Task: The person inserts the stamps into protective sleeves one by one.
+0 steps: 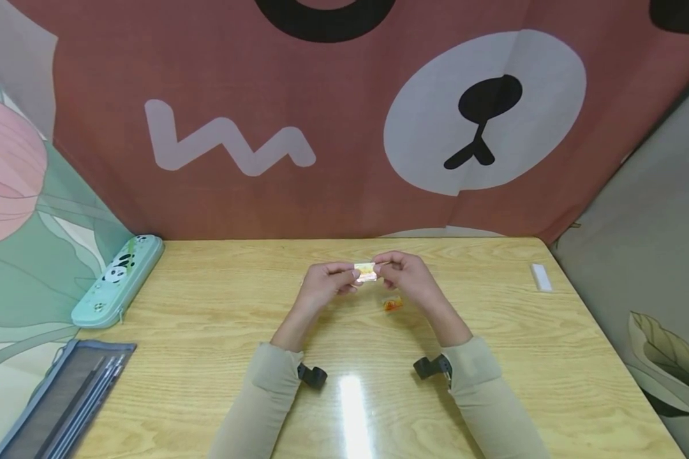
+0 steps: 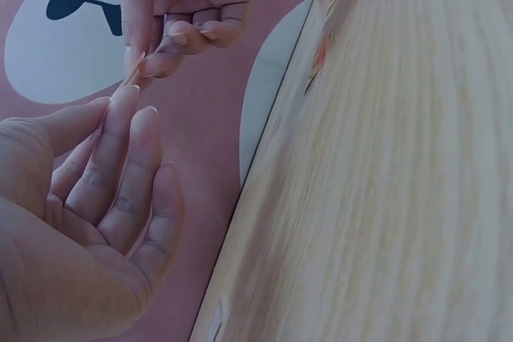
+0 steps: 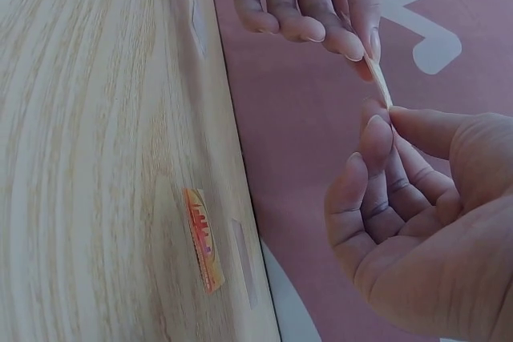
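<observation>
A small, thin, flat piece (image 1: 365, 272), pale with yellow printing, is stretched between my two hands above the table; its exact kind cannot be told. My left hand (image 1: 326, 280) pinches its left end between thumb and fingertips. At the other end, my right hand (image 1: 409, 278) pinches it the same way. Seen nearly edge-on in the right wrist view, the piece (image 3: 378, 82) is a narrow pale strip, its ends covered by the fingertips. Just below the right hand, a small orange-and-red printed packet (image 1: 393, 303) lies on the wooden table.
A white block (image 1: 541, 278) lies near the table's right edge. At the left are a mint panda pencil case (image 1: 117, 280) and a dark mesh pouch (image 1: 69, 401) with long thin items inside. A bear-printed cloth (image 1: 344, 204) hangs behind the table (image 1: 224, 306).
</observation>
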### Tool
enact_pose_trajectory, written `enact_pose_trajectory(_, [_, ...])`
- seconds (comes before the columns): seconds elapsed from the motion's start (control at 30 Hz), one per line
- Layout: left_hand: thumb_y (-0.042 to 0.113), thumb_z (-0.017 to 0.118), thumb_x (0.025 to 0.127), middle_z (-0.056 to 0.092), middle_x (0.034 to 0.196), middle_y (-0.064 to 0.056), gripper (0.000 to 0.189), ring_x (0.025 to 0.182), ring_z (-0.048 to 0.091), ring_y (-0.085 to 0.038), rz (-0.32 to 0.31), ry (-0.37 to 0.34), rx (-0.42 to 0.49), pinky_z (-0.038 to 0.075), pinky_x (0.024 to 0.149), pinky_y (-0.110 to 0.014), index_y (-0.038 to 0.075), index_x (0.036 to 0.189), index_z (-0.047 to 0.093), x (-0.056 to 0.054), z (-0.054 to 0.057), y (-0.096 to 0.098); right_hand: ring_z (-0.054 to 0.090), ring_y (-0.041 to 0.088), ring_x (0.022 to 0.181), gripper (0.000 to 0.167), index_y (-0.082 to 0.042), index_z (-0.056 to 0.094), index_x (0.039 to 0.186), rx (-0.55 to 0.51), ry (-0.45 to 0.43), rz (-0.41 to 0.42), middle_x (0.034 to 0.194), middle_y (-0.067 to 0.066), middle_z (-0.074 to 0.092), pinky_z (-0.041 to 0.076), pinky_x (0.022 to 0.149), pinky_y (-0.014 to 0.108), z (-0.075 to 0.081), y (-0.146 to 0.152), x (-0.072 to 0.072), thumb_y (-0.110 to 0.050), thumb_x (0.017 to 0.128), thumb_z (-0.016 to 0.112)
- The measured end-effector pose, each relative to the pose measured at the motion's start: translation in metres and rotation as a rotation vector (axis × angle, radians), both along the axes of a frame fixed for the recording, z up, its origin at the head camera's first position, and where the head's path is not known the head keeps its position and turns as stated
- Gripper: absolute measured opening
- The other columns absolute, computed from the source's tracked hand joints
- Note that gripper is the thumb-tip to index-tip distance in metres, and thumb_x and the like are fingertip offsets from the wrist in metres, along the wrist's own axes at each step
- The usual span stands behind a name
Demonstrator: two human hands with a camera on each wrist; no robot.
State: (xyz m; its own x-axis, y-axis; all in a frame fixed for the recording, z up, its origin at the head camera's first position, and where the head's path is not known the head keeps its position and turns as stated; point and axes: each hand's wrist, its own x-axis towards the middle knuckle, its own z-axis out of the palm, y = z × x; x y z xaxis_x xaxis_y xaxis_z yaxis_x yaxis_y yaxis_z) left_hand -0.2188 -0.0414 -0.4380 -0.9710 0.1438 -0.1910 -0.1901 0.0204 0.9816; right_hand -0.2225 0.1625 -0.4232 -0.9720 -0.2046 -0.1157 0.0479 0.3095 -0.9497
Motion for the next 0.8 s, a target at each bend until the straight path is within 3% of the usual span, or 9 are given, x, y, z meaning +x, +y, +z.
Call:
enact_pose_trajectory(0.27, [0.014,0.075,0.092,0.079,0.090,-0.012,0.027,0.067,0.072,-0.010,0.005,0.000,0.032,0.061,0.090,-0.049,0.000,0.115,0.075,0.0001,0.0008,-0.0013,0.063,0.028,0.083,0.029,0.000,0.071,0.118,0.015,-0.015,-0.017,0.096,0.006,0.073,0.057,0.081,0.038,0.0004,-0.0014,-0.0003,-0.022,0.101,0.063])
enact_pose_trajectory(0.43, [0.014,0.074,0.092,0.079,0.088,-0.009,0.025,0.067,0.072,-0.009,-0.006,0.011,0.025,0.061,0.089,-0.048,-0.001,0.112,0.075,0.0010,0.0016,-0.0015,0.064,0.031,0.085,0.027,-0.001,0.071,0.115,0.023,-0.022,-0.021,0.095,0.005,0.071,0.058,0.082,0.041,0.0021,-0.0034,0.0010,-0.022,0.101,0.063])
enact_pose_trajectory(0.67, [0.014,0.075,0.092,0.079,0.086,-0.009,0.022,0.068,0.072,-0.009,-0.020,0.018,0.010,0.062,0.087,-0.046,-0.001,0.108,0.076,0.0013,0.0003,-0.0009,0.062,0.022,0.078,0.024,0.000,0.071,0.110,0.019,-0.017,-0.015,0.090,0.003,0.071,0.058,0.083,0.044,0.0028,-0.0040,0.0023,-0.021,0.100,0.065])
enact_pose_trajectory(0.8, [0.015,0.075,0.092,0.079,0.087,-0.009,0.023,0.068,0.072,-0.009,-0.022,0.024,0.010,0.062,0.085,-0.043,-0.001,0.109,0.076,0.0007,-0.0004,-0.0011,0.064,0.026,0.081,0.024,0.000,0.071,0.110,0.018,-0.011,-0.014,0.089,0.002,0.070,0.058,0.083,0.042,0.0016,-0.0039,0.0012,-0.021,0.100,0.065])
